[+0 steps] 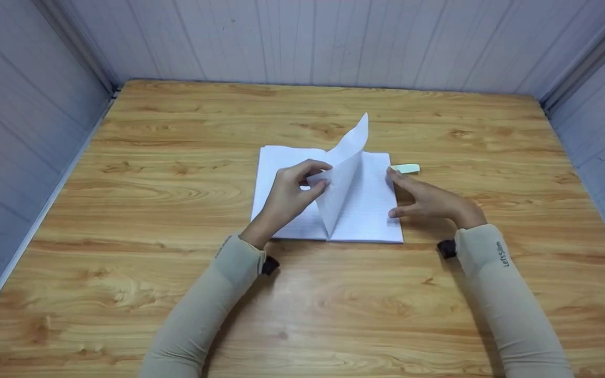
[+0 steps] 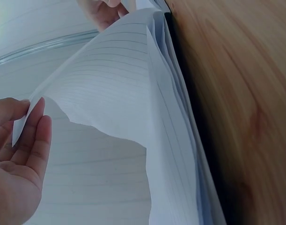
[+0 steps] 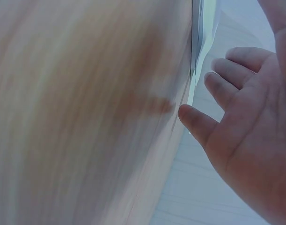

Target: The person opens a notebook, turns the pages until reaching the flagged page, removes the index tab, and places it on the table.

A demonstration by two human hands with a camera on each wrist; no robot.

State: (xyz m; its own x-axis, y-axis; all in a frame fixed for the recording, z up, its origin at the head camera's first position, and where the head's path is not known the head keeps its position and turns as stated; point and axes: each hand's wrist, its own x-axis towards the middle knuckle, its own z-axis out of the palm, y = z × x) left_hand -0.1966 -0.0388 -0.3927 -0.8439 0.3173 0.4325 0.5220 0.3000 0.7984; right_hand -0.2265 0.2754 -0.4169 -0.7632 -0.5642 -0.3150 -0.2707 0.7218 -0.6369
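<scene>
An open notebook with lined white pages [image 1: 373, 215] lies on the wooden table. My left hand [image 1: 291, 193] pinches the edge of one lifted leaf [image 1: 345, 173] between thumb and fingers. In the left wrist view that lined leaf [image 2: 103, 86] curves up from the spine to the left hand [image 2: 21, 159]. At the notebook's right edge is my right hand [image 1: 434, 202], its fingers extended and apart. The right wrist view shows the right hand [image 3: 250, 126] with its palm visible and nothing held. Just beyond its fingertips lies a small pale green, flat-looking object [image 1: 406, 168], partly hidden.
The wood-grain table [image 1: 150, 199] extends around the notebook on every side. Pale panelled walls [image 1: 308, 42] stand behind the table and at its left and right. Dark wrist devices [image 1: 270, 265] sit at the cuffs of both beige sleeves [image 1: 213, 304].
</scene>
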